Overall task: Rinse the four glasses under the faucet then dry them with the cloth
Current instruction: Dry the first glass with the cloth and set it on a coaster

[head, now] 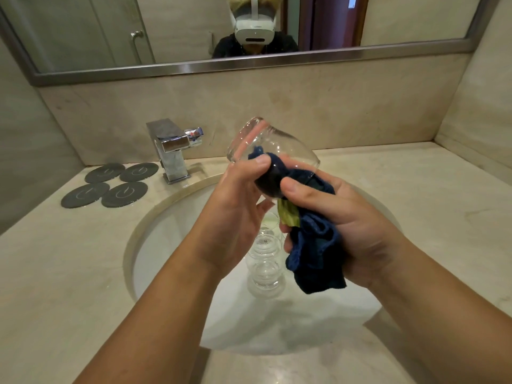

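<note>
A clear glass (pixel 273 144) is held tilted above the sink, its base up and to the left. My left hand (pixel 235 214) grips it from the left, thumb on its side. A dark blue cloth (pixel 315 245) is stuffed into the glass's mouth and hangs down below it. My right hand (pixel 340 225) holds that cloth against the glass, thumb pressing near the rim. Below the hands, more clear glasses (pixel 264 261) stand in the sink basin (pixel 171 245), partly hidden. The chrome faucet (pixel 171 148) stands behind the basin on the left, with no water running.
Several round dark grey coasters (pixel 108 185) lie on the beige counter (pixel 69 273) left of the faucet. A mirror (pixel 194 31) spans the back wall. Beige walls close in both sides of the counter.
</note>
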The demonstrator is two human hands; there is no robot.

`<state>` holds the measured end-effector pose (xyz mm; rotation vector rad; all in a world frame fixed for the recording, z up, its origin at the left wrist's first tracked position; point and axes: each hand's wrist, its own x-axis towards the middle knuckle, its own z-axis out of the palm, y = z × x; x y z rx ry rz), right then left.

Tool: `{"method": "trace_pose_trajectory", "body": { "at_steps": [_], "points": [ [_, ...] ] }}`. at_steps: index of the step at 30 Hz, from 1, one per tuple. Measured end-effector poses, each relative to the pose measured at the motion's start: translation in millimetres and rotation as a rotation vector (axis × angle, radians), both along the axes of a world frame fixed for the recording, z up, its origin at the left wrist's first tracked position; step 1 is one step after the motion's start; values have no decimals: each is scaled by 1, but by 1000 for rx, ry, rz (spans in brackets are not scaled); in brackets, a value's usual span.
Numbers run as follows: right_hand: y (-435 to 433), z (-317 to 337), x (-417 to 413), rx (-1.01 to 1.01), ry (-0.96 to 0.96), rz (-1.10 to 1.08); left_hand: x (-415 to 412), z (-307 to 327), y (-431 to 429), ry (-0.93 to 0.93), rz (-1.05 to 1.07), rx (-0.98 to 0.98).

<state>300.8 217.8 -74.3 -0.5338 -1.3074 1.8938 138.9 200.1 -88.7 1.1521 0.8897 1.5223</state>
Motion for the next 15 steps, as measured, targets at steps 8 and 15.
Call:
{"method": "trace_pose_trajectory", "body": {
  "at_steps": [8, 15],
  "points": [
    [3, -10, -6, 158, -74, -155, 10, -6, 4, 98, 138, -9],
    [4, -4, -1, -9, -8, -6, 0, -8, 5, 71, 38, 52]
  ]
}}
